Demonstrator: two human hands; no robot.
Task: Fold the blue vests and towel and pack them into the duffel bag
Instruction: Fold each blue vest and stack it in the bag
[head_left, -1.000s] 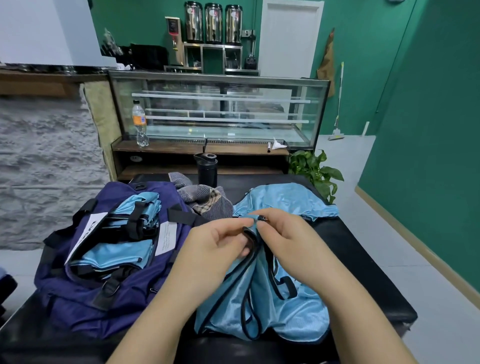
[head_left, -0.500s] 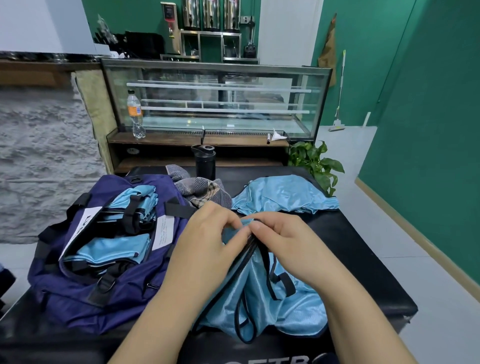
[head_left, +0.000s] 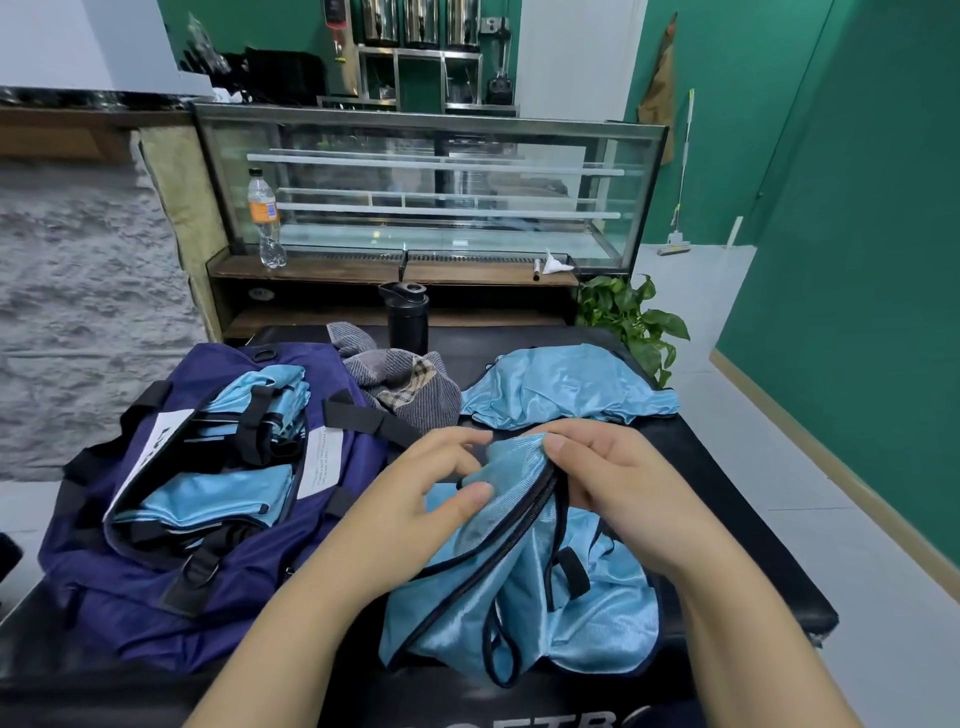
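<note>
A light blue vest (head_left: 519, 597) with black trim lies bunched on the black table in front of me. My left hand (head_left: 436, 499) pinches its upper edge between thumb and fingers. My right hand (head_left: 618, 483) grips the same gathered edge from the right. A second blue vest (head_left: 566, 389) lies crumpled farther back on the table. A grey plaid towel (head_left: 405, 384) sits in a heap behind the bag. The navy duffel bag (head_left: 104, 587) stands unzipped on the left, with folded blue vests (head_left: 218, 499) inside under its black straps.
A black bottle (head_left: 408, 317) stands at the table's far edge. Behind it runs a glass display case (head_left: 431, 182) with a plastic bottle (head_left: 266, 223) on its wooden shelf. A green plant (head_left: 634, 322) stands at the table's back right corner. The table's right edge (head_left: 769, 519) drops to the floor.
Both hands have shifted along the vest's gathered edge, spreading a little apart; more blue fabric now shows between them. The view has tilted further down.
</note>
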